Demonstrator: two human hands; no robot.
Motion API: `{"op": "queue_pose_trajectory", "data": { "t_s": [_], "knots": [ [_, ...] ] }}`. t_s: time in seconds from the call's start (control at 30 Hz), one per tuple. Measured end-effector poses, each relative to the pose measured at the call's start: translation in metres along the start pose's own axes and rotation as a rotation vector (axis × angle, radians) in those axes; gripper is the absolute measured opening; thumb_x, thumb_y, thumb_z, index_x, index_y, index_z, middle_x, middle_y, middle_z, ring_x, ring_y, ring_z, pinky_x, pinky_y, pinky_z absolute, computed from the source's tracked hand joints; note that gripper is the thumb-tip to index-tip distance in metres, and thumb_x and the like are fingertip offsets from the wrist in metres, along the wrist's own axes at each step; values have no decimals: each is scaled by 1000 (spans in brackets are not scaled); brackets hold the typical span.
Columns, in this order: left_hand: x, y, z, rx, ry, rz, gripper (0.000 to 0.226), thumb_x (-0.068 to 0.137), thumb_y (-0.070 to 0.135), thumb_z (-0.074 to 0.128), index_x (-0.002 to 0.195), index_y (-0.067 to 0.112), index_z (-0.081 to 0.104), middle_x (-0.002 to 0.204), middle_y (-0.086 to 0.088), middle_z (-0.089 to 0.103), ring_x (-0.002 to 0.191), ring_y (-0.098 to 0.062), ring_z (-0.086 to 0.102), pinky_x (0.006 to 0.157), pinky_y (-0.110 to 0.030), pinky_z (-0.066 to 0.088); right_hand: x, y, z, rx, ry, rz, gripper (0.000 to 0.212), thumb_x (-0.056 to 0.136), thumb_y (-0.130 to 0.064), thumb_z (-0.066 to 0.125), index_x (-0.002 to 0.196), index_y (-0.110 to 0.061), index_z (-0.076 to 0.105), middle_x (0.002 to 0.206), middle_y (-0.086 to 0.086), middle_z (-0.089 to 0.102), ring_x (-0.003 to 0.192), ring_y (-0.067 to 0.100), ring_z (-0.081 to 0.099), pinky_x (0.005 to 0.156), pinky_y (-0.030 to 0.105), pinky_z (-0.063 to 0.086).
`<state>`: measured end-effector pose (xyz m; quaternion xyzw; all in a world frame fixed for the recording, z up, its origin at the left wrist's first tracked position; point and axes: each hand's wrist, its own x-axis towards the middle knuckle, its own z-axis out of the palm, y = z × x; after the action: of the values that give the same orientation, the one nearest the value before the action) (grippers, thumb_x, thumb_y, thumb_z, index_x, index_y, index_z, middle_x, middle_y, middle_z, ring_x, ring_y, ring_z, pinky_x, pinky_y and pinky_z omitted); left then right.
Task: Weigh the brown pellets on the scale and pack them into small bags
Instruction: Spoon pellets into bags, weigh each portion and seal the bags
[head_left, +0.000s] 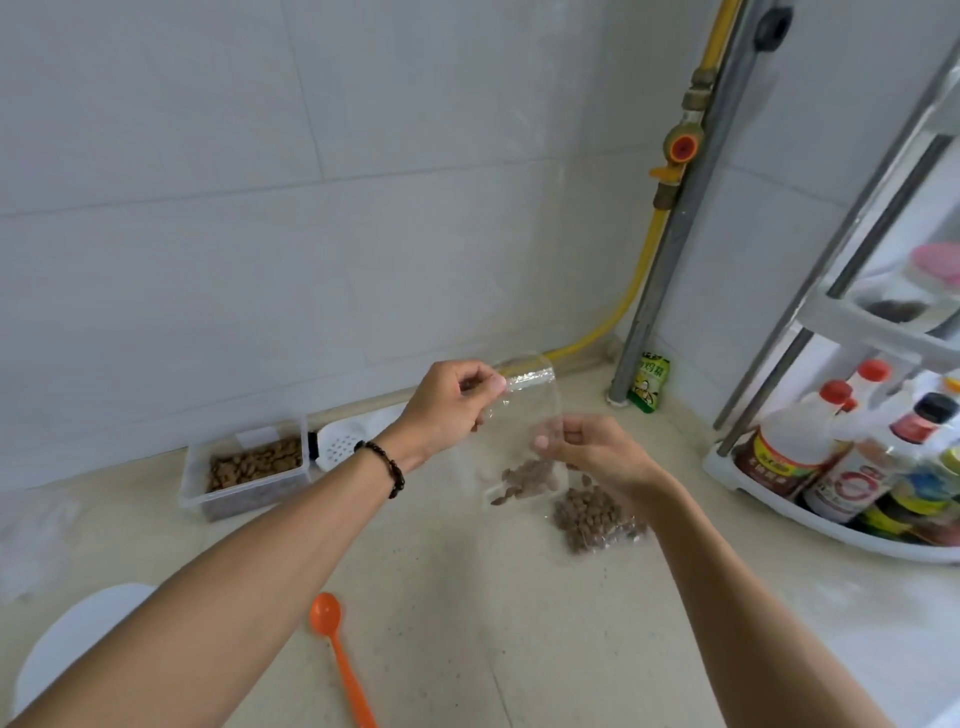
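At 7 o'clock, nearest the camera, a white rounded object (72, 644) shows under the left forearm; prob. the scale, but no display is visible, so that's unconfirmed. Just past it at 6 o'clock lies the orange spoon (340, 657) on the countertop (467, 623), bowl pointing away, handle toward the person. It lies where either hand could take it for the next scoop.

Mid-frame, both hands work one small clear bag (524, 431). The left hand (447, 410), w/ a dark bead bracelet (384, 465) on the wrist, pinches the bag's top strip at about 12 o'clock of the bag. The right hand (587, 447) pinches the plastic lower, at the bag's 3 o'clock. Held up and taut like this, the brown pellets (524, 480) sink to the bottom corner, leaving the mouth free; likely for sealing, though whether the strip is closed can't be told.

Just beyond the right hand at 4 o'clock, a filled bag (595, 517) of pellets lies flat on the counter, apparently a finished one set aside out of the work zone.

Farther, at 9 o'clock, a clear tub (249, 467) holds the bulk pellets, lid off for scooping, w/ a white perforated piece (348, 441) beside it. At 3 o'clock a white rack (831, 519) carries sauce bottles (810, 447). Far corner, 1 o'clock: a green packet (649, 382) against a grey pole (675, 234), and a yellow gas pipe (623, 306) along the tiled wall.
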<state>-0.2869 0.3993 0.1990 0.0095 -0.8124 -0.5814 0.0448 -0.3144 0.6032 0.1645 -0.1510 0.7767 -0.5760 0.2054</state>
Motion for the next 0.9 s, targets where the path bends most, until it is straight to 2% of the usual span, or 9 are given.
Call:
{"op": "queue_pose_trajectory", "data": {
  "t_s": [0.07, 0.17, 0.3, 0.4, 0.53, 0.6, 0.7, 0.83, 0.9],
  "knots": [
    [8, -3, 8, -37, -6, -34, 19, 94, 15, 62, 76, 13, 65, 63, -1, 55, 53, -9, 52, 55, -22, 48, -6, 13, -11, -17, 21, 31, 12, 91, -7, 63, 95, 1, 71, 90, 15, 73, 75, 13, 65, 69, 20, 50],
    [21, -13, 25, 73, -65, -40, 13, 93, 13, 63, 80, 10, 67, 69, -6, 62, 60, -11, 58, 59, -24, 52, -12, 28, -27, -128, 133, 77, 15, 94, -8, 59, 89, -1, 71, 83, 14, 72, 71, 15, 62, 71, 28, 51],
    [43, -31, 61, 173, -186, -67, 8, 91, 4, 63, 91, 11, 66, 79, -9, 67, 68, -15, 65, 64, -26, 55, -17, 52, -59, -239, 261, 140, 15, 93, -12, 62, 87, -3, 71, 80, 8, 73, 71, 15, 64, 69, 21, 50],
    [63, -48, 95, 193, -280, -96, 19, 88, -1, 65, 103, 10, 66, 78, 0, 66, 69, -13, 67, 66, -23, 55, -20, 77, -84, -316, 325, 198, 11, 91, -13, 63, 84, -10, 71, 76, -4, 67, 70, 7, 59, 61, 15, 43],
    [94, -72, 139, 393, -217, 24, 11, 87, 6, 66, 93, 11, 73, 81, 4, 67, 77, -9, 63, 72, -18, 49, -5, 114, -106, -360, 377, 255, 15, 86, -9, 66, 74, -14, 71, 72, -8, 66, 68, 5, 59, 61, 13, 47],
    [109, -81, 155, 441, -177, 54, 9, 87, 6, 64, 89, 8, 73, 79, 0, 67, 76, -14, 64, 73, -24, 53, 10, 127, -115, -364, 407, 278, 15, 86, -7, 65, 74, -16, 69, 71, -7, 67, 66, 7, 59, 55, 9, 44],
    [133, -102, 169, 459, -80, 44, 9, 86, 10, 65, 89, 10, 74, 72, 7, 64, 75, -16, 65, 74, -28, 53, 36, 144, -125, -348, 414, 322, 18, 88, -10, 65, 73, -20, 66, 74, -6, 65, 68, 10, 58, 58, 15, 45],
    [150, -131, 179, 515, -58, 26, 11, 87, 11, 66, 95, 14, 73, 78, 4, 67, 79, -15, 65, 76, -28, 53, 62, 167, -127, -367, 440, 391, 5, 86, -14, 67, 82, -10, 68, 71, 2, 66, 65, 19, 59, 59, 26, 48],
    [152, -142, 183, 547, -79, 25, 14, 89, 13, 64, 101, 12, 71, 86, -1, 70, 84, -18, 65, 79, -30, 52, 69, 178, -125, -409, 444, 406, 11, 86, -16, 67, 91, -6, 69, 76, 4, 64, 69, 19, 57, 62, 28, 45]
  ]
}}
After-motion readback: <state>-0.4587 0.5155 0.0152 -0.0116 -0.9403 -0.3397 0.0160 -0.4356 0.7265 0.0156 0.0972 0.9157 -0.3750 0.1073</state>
